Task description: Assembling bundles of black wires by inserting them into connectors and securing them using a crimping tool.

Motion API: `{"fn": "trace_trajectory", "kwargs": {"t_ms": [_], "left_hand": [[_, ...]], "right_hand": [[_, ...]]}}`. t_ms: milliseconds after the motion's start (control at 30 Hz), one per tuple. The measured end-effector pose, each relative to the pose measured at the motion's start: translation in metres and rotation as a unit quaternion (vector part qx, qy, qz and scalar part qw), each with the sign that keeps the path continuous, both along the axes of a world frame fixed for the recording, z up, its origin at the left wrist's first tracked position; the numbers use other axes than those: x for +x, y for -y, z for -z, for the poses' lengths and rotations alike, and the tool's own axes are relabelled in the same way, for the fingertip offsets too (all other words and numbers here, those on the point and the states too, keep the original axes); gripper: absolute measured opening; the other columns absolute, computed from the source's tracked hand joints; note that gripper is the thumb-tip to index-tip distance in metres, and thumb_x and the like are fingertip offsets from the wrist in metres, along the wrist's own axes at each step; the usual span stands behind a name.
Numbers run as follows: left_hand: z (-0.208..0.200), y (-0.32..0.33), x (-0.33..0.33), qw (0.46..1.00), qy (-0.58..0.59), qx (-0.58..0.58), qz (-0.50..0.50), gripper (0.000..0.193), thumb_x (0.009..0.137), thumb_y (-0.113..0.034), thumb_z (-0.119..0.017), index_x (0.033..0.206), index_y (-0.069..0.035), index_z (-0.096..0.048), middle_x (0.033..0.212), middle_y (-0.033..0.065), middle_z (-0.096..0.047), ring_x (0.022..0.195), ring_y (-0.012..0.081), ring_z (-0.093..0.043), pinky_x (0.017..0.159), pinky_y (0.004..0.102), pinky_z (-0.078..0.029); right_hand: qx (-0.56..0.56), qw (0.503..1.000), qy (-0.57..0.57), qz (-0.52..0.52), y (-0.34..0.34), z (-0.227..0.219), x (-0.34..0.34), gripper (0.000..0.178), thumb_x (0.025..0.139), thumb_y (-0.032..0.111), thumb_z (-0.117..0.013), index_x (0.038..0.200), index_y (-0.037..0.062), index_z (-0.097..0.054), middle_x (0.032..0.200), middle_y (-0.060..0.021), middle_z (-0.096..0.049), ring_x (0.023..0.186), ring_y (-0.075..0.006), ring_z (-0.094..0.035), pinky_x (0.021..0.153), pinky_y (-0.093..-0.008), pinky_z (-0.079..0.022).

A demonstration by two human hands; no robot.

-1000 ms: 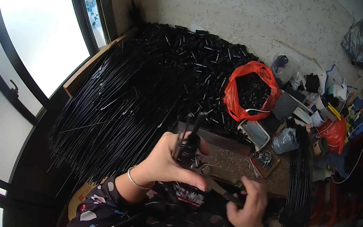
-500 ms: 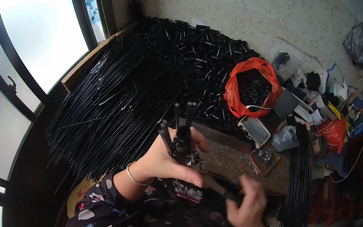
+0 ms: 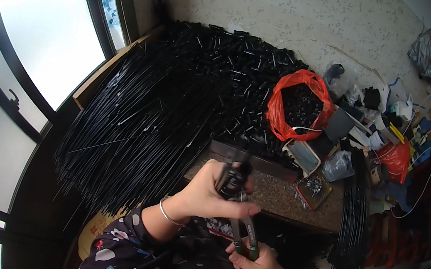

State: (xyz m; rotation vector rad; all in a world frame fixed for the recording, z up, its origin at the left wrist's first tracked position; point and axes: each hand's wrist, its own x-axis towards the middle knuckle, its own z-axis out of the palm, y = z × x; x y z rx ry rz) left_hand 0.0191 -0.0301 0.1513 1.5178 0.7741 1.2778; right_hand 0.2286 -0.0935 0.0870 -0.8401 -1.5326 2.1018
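My left hand (image 3: 208,192) is closed around a small bundle of black rods (image 3: 234,171), held upright over the near edge of a speckled stone slab (image 3: 279,196). My right hand (image 3: 257,263) sits lower, near my lap, and grips the handles of a pair of pliers (image 3: 243,230). The pliers' jaws reach up to the bundle in my left hand. A bracelet is on my left wrist.
A big heap of long black rods (image 3: 132,127) lies to the left, with a pile of short black tubes (image 3: 226,68) behind it. An orange bag (image 3: 289,98) holds small black parts. Boxes and clutter fill the right side; another rod bundle (image 3: 355,213) hangs there.
My right hand has moved left and in under my left hand, bringing the pliers up to the bundle. My left hand has shifted slightly with the rods.
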Motion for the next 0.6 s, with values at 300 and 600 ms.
{"fn": "trace_trajectory", "kwargs": {"t_ms": [300,600], "left_hand": [[0.008,0.007,0.001,0.998,0.006,-0.006,-0.063,0.033,0.059,-0.009,-0.075,0.085,0.000,-0.058,0.071,0.0019,-0.057,0.065,0.0084,-0.053,0.059,0.0206,-0.042],[0.022,0.008,0.003,0.993,0.096,-0.016,-0.071,0.042,0.067,-0.013,-0.076,0.101,-0.001,-0.054,0.076,-0.0002,-0.057,0.066,0.0067,-0.050,0.061,0.0208,-0.041]], "right_hand": [[0.423,0.876,0.120,0.199,-0.011,-0.009,-0.015,0.017,0.081,0.007,-0.063,0.093,0.0010,-0.053,0.067,-0.0093,-0.059,0.058,-0.0164,-0.059,0.054,-0.0270,-0.046],[0.339,0.911,0.181,0.152,-0.014,-0.041,-0.001,0.024,0.077,0.000,-0.063,0.098,0.0000,-0.052,0.069,-0.0067,-0.058,0.061,-0.0162,-0.060,0.060,-0.0265,-0.047]]}}
